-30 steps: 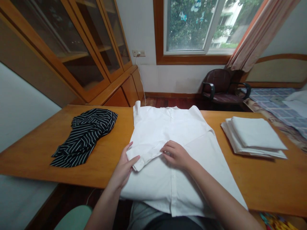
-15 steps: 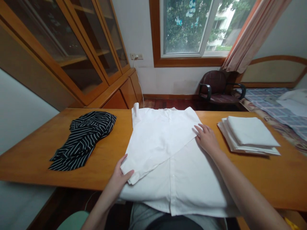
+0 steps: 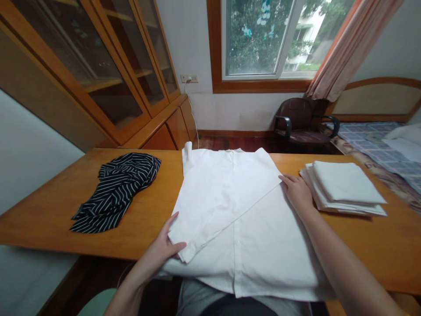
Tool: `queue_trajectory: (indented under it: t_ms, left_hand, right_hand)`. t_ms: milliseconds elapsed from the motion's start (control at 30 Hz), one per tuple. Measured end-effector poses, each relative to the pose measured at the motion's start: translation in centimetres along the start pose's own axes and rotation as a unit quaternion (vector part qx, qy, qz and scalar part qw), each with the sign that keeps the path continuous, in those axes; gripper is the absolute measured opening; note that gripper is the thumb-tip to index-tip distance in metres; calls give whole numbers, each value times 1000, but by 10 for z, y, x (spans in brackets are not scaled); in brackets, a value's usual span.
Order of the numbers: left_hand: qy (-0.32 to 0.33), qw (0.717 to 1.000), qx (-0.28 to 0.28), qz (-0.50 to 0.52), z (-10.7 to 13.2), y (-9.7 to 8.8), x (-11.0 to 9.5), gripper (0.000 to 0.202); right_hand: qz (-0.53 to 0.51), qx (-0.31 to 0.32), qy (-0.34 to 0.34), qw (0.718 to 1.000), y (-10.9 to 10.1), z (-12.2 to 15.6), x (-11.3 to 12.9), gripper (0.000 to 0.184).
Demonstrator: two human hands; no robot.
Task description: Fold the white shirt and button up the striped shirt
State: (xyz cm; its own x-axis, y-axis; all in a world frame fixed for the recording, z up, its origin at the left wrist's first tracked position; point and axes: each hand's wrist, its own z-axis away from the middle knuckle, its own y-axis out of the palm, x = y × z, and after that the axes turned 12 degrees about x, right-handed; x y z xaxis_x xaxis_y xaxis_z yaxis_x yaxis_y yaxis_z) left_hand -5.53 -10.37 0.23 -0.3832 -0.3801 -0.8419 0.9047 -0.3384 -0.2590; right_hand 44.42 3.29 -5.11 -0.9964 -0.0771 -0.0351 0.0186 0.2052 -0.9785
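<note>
A white shirt (image 3: 243,219) lies flat on the wooden table (image 3: 59,193) in front of me, one sleeve folded diagonally across it. My left hand (image 3: 162,252) pinches the sleeve cuff near the table's front edge, thumb on top. My right hand (image 3: 297,191) rests at the shirt's right edge with its fingers stretched flat on the cloth, close to a stack of folded white garments (image 3: 342,186).
A crumpled black-and-white striped garment (image 3: 116,188) lies at the table's left. Glass-door wooden cabinets (image 3: 108,74) stand at the left. A dark armchair (image 3: 304,120) is beyond the table under the window, and a bed (image 3: 391,140) is at the right.
My right hand has moved from the shirt's middle out to its right edge. My left hand has drawn the sleeve cuff down towards the table's front edge, which stretched the sleeve diagonally.
</note>
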Motion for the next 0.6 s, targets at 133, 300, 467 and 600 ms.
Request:
queue_trajectory:
  t_ms: [133, 300, 467, 600]
  left_hand:
    - [-16, 982, -7, -186, 4, -8, 2, 88]
    - [116, 910, -164, -363, 0, -8, -21, 53]
    - [282, 836, -49, -467, -38, 42, -54, 44]
    - [303, 784, 14, -542, -76, 89, -59, 54]
  right_hand:
    - [4, 10, 5, 1000, -1, 0, -4, 38]
    - [-17, 2, 15, 1000, -9, -5, 7, 38]
    - [-98, -6, -83, 992, -20, -18, 72, 39]
    - [-129, 39, -209, 969, -18, -22, 136, 46]
